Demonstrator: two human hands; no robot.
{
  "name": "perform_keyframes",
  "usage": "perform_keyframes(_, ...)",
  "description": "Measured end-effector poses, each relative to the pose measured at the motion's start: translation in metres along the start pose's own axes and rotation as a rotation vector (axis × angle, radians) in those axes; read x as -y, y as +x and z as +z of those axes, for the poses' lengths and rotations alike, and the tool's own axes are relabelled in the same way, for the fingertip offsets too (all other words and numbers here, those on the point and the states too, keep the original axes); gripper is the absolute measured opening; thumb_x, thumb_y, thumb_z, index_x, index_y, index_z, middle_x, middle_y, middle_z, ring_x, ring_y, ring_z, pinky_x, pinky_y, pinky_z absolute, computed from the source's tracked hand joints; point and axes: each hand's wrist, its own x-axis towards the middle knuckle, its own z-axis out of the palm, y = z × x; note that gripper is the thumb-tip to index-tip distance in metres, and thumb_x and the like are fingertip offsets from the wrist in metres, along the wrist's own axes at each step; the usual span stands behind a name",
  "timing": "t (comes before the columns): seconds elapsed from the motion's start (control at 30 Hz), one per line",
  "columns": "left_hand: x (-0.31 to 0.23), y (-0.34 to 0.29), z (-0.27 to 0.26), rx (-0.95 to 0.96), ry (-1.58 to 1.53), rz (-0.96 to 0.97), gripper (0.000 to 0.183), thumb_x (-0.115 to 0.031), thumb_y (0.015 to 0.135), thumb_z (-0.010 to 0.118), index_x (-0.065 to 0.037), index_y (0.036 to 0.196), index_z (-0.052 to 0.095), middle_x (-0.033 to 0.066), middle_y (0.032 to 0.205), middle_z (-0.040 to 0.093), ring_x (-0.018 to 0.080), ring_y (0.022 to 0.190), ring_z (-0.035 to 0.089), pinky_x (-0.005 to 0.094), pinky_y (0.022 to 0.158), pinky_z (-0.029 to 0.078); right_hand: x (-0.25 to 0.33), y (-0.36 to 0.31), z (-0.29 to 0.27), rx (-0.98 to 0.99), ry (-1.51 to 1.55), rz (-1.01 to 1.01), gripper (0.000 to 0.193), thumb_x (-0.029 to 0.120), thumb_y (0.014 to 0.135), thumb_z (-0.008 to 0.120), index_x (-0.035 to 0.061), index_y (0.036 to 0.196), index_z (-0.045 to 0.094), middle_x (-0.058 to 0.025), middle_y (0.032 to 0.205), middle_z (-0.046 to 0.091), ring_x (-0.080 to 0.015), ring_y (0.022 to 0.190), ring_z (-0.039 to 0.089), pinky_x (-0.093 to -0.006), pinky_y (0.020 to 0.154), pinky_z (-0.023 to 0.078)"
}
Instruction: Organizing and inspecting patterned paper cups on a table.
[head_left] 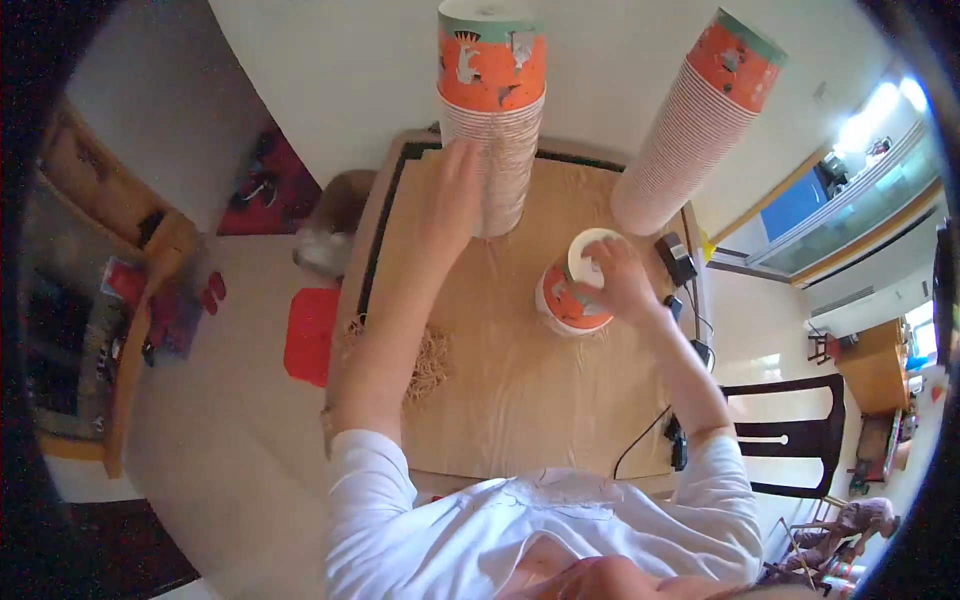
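My left hand (455, 195) is raised against the left side of a tall stack of nested paper tubs (492, 75). Its fingers look drawn together, and whatever they may pinch cannot be made out. The tubs are orange with a green band and sit upside down, their pale rims layered below. Lower and to the right, my right hand (622, 280) grips a short upside-down paper tub (570, 305), thumb at its side and fingers over its top. Thin tan strands show around this tub's base. A loose heap of tan strands (430, 365) lies beside my left forearm.
Another tall stack of paper tubs (690, 125) leans at the table's back right. A black power adapter (676, 258) and cables line the right edge of the wooden table (540, 410). A red stool (310, 335) stands left, a dark chair (790, 435) right.
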Motion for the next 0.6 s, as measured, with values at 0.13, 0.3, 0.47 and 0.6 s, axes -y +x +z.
perform_keyframes(0.13, -0.018, -0.097, 0.019, 0.133, -0.175, -0.212, 0.041, -0.003, 0.08, 0.055, -0.002, 0.12, 0.045, 0.0163, 0.119, 0.048, 0.0348, 0.107, 0.048, 0.0422, 0.089, 0.041, -0.009, -0.053, 0.027, 0.16, -0.076, 0.147, 0.035, 0.024, 0.071, 0.068, 0.0108, 0.099, 0.052, -0.0095, 0.097, 0.052, -0.0299, 0.097, 0.049, -0.0432, 0.083, 0.038)
perform_keyframes(0.3, -0.047, -0.213, 0.03, 0.173, -0.388, -0.343, 0.041, -0.001, 0.076, 0.057, -0.003, 0.116, 0.048, 0.0163, 0.113, 0.051, 0.0351, 0.105, 0.049, 0.042, 0.09, 0.04, 0.0, -0.065, 0.022, 0.019, 0.068, 0.092, 0.023, 0.014, 0.07, 0.066, 0.0099, 0.087, 0.051, -0.0075, 0.085, 0.053, -0.0282, 0.09, 0.051, -0.041, 0.079, 0.039)
perform_keyframes(0.47, -0.065, -0.264, 0.017, 0.145, -0.417, -0.387, 0.036, -0.001, 0.076, 0.058, -0.003, 0.111, 0.051, 0.0161, 0.107, 0.055, 0.0349, 0.102, 0.05, 0.0417, 0.089, 0.04, 0.002, -0.072, 0.018, -0.03, 0.095, 0.071, 0.022, 0.01, 0.07, 0.065, 0.0091, 0.088, 0.052, -0.0085, 0.087, 0.053, -0.0298, 0.09, 0.051, -0.0419, 0.079, 0.039)
perform_keyframes(0.6, -0.067, -0.289, 0.012, 0.133, -0.44, -0.493, 0.033, -0.001, 0.075, 0.059, -0.002, 0.107, 0.054, 0.016, 0.105, 0.056, 0.0341, 0.1, 0.051, 0.0408, 0.088, 0.041, 0.001, -0.068, 0.015, -0.041, 0.2, 0.078, 0.023, 0.007, 0.07, 0.063, 0.0081, 0.09, 0.052, -0.0103, 0.091, 0.053, -0.0328, 0.092, 0.05, -0.0432, 0.078, 0.039)
